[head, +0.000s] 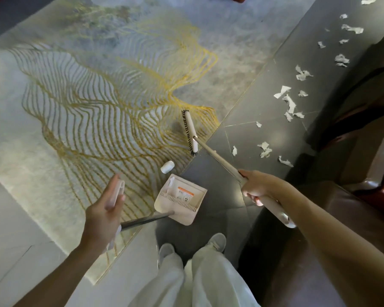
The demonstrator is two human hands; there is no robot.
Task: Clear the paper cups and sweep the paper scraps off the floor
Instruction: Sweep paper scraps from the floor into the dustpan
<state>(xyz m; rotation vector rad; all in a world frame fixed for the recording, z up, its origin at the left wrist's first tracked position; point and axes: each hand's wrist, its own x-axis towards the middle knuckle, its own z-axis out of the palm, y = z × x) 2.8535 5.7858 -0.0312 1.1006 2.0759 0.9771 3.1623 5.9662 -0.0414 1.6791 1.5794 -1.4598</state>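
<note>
The left hand [104,209] holds the top of the dustpan [186,214] pole, fingers along its white grip. The right hand [255,187] is wrapped round the broom [191,131] handle, brush head on the rug [87,96] edge. A paper cup [167,166] lies on its side just beside the pan's lip. Paper scraps [289,104] trail across the dark floor [264,74] to the right. The pan's contents are hard to make out.

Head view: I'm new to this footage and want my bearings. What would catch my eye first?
A big pale rug with gold wavy lines fills the left and middle. Torn white paper scraps trail down the dark floor on the right. Near the centre, the right hand grips a broom with its head at the rug's edge, beside a dustpan and a fallen paper cup.
</note>
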